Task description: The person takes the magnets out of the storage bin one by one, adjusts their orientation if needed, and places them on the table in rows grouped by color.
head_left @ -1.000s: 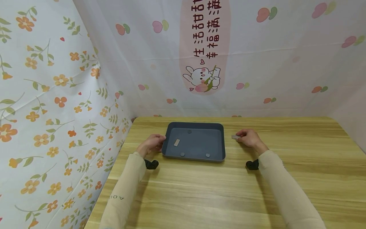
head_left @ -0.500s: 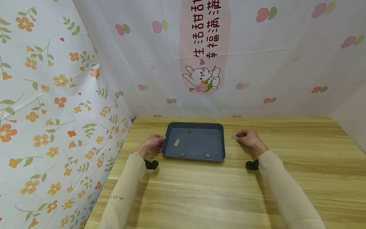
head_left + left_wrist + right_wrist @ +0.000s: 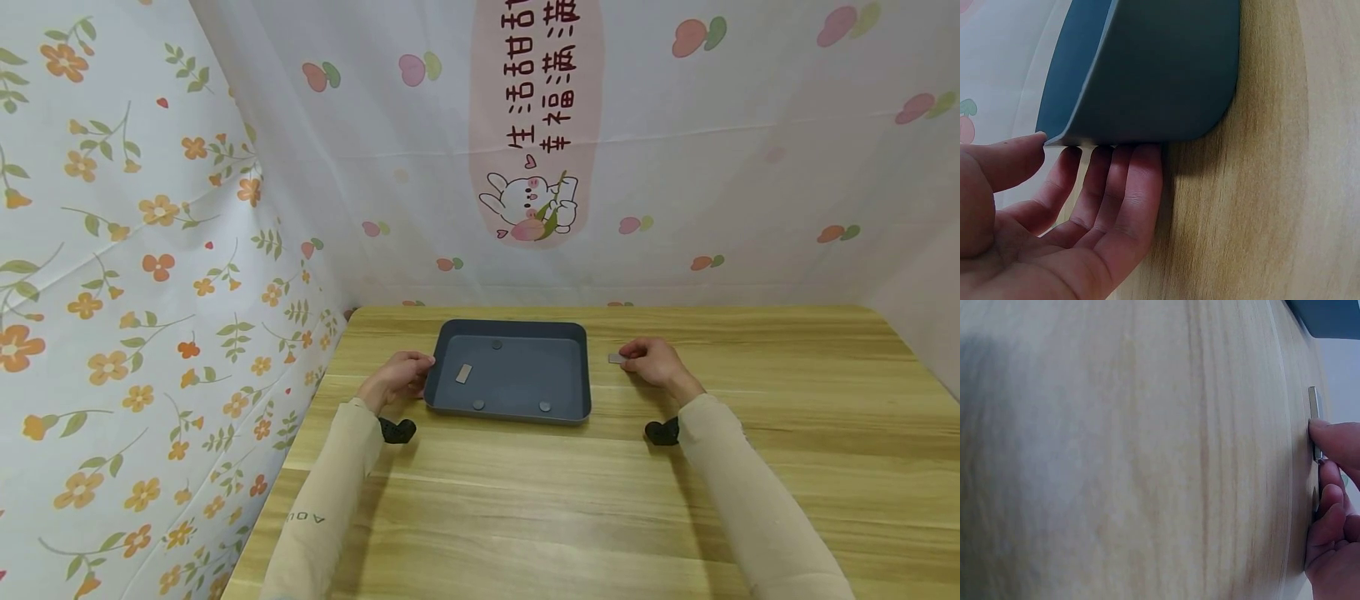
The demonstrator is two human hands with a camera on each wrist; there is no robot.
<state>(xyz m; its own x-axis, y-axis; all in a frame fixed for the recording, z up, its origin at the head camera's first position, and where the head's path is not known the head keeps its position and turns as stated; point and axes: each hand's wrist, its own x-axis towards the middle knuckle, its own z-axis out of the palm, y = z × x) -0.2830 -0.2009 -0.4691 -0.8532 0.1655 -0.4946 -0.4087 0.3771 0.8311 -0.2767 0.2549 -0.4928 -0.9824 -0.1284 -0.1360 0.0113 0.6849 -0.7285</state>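
Observation:
A dark blue-grey rectangular tray (image 3: 517,415) rests on the table. My left hand (image 3: 397,377) holds its left side; in the left wrist view the thumb (image 3: 1013,161) meets the rim and the fingers (image 3: 1141,181) lie against the outer wall. Inside the tray are a small flat grey rectangular piece (image 3: 464,374) and several small grey discs, such as one disc (image 3: 545,407) near the front. Right of the tray, my right hand (image 3: 654,363) pinches another small flat grey rectangular piece (image 3: 617,358), low at the tabletop. Its far end is hidden by the fingers.
The wooden table (image 3: 540,500) extends in front and far to the right. A flowered cloth (image 3: 150,292) hangs along the left side, and a printed white curtain (image 3: 675,183) hangs behind. A black wrist device (image 3: 397,431) hangs under each forearm.

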